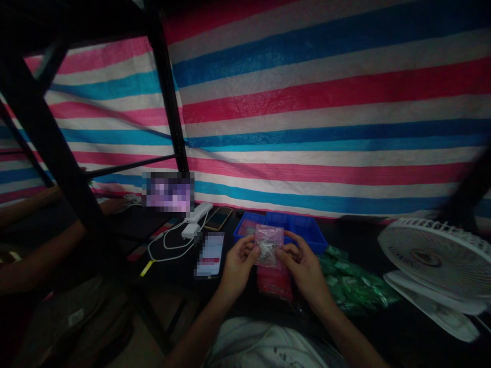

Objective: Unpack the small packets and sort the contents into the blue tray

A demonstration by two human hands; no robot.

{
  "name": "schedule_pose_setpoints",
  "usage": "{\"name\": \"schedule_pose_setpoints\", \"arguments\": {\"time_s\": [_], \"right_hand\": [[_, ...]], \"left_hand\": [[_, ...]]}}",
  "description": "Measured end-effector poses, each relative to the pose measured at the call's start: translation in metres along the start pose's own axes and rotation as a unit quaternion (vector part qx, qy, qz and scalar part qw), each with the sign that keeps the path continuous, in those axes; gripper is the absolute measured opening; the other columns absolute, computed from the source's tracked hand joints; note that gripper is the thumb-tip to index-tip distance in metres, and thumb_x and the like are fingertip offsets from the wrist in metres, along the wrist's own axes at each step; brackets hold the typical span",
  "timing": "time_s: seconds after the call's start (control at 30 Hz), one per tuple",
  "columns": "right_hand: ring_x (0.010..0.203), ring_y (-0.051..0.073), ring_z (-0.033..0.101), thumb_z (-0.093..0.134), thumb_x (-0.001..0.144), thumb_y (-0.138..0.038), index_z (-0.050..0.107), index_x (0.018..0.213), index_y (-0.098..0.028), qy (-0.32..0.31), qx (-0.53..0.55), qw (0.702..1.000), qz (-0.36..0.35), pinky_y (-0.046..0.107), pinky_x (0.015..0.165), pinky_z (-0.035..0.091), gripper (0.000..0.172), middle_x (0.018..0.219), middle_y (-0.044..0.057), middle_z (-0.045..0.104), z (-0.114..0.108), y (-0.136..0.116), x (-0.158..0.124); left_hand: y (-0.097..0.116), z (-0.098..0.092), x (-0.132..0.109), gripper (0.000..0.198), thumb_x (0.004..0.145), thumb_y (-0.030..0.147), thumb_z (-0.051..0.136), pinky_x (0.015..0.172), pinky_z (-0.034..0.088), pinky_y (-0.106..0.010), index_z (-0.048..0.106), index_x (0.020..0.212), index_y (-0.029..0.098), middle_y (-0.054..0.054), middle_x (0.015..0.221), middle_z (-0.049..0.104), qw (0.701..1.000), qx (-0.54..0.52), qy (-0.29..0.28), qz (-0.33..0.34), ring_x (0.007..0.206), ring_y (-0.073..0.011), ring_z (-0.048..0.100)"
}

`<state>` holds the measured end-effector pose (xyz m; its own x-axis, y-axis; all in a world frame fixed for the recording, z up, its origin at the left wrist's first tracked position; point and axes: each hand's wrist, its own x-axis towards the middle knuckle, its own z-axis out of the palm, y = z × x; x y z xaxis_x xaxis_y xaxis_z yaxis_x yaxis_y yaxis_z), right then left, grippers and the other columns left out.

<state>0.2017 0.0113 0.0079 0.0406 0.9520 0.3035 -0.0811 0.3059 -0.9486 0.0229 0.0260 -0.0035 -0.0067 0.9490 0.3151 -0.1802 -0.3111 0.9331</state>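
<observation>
A small clear plastic bag (269,237) with a pinkish tint is held up between my two hands. Small silvery pieces lie inside it, too blurred to name. My left hand (240,260) pinches the bag's left edge between thumb and fingers. On the opposite edge, my right hand (303,260) grips it the same way. Below the bag, a red plastic packet (274,283) lies at the table's near edge. Just behind my hands stands a blue divided tray (310,232). Right of my right hand spreads a heap of green plastic packets (355,283).
A white fan (425,260) stands at the right. On the left are a lit phone (210,255), a dark phone (218,218), a white power strip (199,211) with cables and a screen (169,193). Beyond a black frame post (76,153), another person's arm (49,245) shows.
</observation>
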Motion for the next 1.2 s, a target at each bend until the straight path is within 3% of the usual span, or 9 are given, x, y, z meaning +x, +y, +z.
{"name": "schedule_pose_setpoints", "arguments": {"time_s": [0.17, 0.33, 0.47, 0.63, 0.8, 0.93, 1.03, 1.2], "right_hand": [[0.079, 0.021, 0.065, 0.076, 0.083, -0.045, 0.069, 0.096, -0.019, -0.009, -0.028, 1.0, -0.004, 0.03, 0.07, 0.05, 0.03, 0.086, 0.004, 0.071, -0.004, 0.004, 0.007], [0.082, 0.021, 0.062, 0.07, 0.089, -0.042, 0.072, 0.096, -0.02, 0.018, -0.117, 0.989, -0.085, 0.029, 0.074, 0.048, 0.024, 0.089, 0.004, 0.069, -0.002, 0.001, 0.001], [0.073, 0.02, 0.06, 0.064, 0.093, -0.045, 0.073, 0.102, -0.02, 0.032, -0.126, 0.988, -0.08, 0.028, 0.066, 0.048, 0.028, 0.081, 0.003, 0.068, 0.002, -0.004, -0.005], [0.075, 0.02, 0.065, 0.059, 0.096, -0.046, 0.069, 0.116, -0.022, 0.003, -0.116, 0.991, -0.073, 0.028, 0.067, 0.051, 0.033, 0.101, 0.006, 0.073, 0.002, -0.009, -0.01], [0.098, 0.024, 0.067, 0.054, 0.099, -0.037, 0.065, 0.128, -0.025, 0.014, -0.185, 0.975, -0.126, 0.035, 0.085, 0.053, 0.033, 0.126, 0.009, 0.067, 0.002, -0.008, -0.012], [0.114, 0.027, 0.062, 0.051, 0.1, -0.03, 0.063, 0.13, -0.026, 0.02, -0.231, 0.957, -0.174, 0.042, 0.1, 0.048, 0.033, 0.133, 0.009, 0.064, 0.001, -0.006, -0.014], [0.119, 0.027, 0.06, 0.05, 0.1, -0.028, 0.061, 0.132, -0.027, 0.004, -0.255, 0.946, -0.201, 0.043, 0.102, 0.047, 0.033, 0.132, 0.009, 0.063, 0.001, -0.006, -0.016], [0.118, 0.028, 0.061, 0.051, 0.1, -0.029, 0.05, 0.146, -0.03, -0.01, -0.268, 0.939, -0.214, 0.045, 0.102, 0.048, 0.045, 0.134, 0.01, 0.062, 0.004, -0.003, -0.019]], "left_hand": [[0.002, 0.0, -0.001, 0.029, 0.086, 0.041, 0.072, 0.076, 0.05, -0.027, 0.076, 0.1, 0.016, -0.005, 0.089, 0.071, 0.999, 0.032, -0.017, 0.015, 0.082, -0.0178, 0.064], [0.006, 0.001, -0.005, 0.027, 0.087, 0.04, 0.073, 0.065, 0.046, -0.023, 0.075, 0.1, 0.016, -0.001, 0.074, 0.066, 0.997, 0.06, 0.019, 0.044, 0.068, -0.0134, 0.058], [0.011, 0.003, -0.008, 0.031, 0.09, 0.04, 0.068, 0.063, 0.046, -0.023, 0.071, 0.11, 0.016, 0.003, 0.063, 0.062, 0.998, 0.044, 0.028, 0.041, 0.061, -0.0133, 0.058], [0.017, 0.003, -0.01, 0.024, 0.089, 0.032, 0.068, 0.079, 0.051, -0.027, 0.072, 0.109, 0.02, -0.008, 0.104, 0.074, 0.997, 0.037, 0.02, 0.065, 0.091, -0.0202, 0.068], [0.017, 0.002, -0.009, 0.025, 0.092, 0.025, 0.06, 0.076, 0.05, -0.027, 0.072, 0.113, 0.023, -0.008, 0.116, 0.069, 0.993, 0.081, 0.018, 0.081, 0.095, -0.0204, 0.065], [0.019, 0.004, -0.011, 0.038, 0.079, 0.017, 0.073, 0.073, 0.049, -0.027, 0.072, 0.115, 0.027, -0.009, 0.134, 0.056, 0.977, 0.16, 0.035, 0.138, 0.102, -0.0219, 0.061], [0.024, 0.005, -0.015, 0.045, 0.074, 0.011, 0.075, 0.078, 0.046, -0.03, 0.073, 0.116, 0.029, -0.007, 0.119, 0.064, 0.966, 0.197, 0.018, 0.167, 0.096, -0.0228, 0.059], [0.023, 0.006, -0.015, 0.015, 0.093, 0.027, 0.063, 0.075, 0.045, -0.029, 0.077, 0.098, 0.022, -0.005, 0.087, 0.07, 0.972, 0.191, -0.025, 0.133, 0.08, -0.0207, 0.059]]}}
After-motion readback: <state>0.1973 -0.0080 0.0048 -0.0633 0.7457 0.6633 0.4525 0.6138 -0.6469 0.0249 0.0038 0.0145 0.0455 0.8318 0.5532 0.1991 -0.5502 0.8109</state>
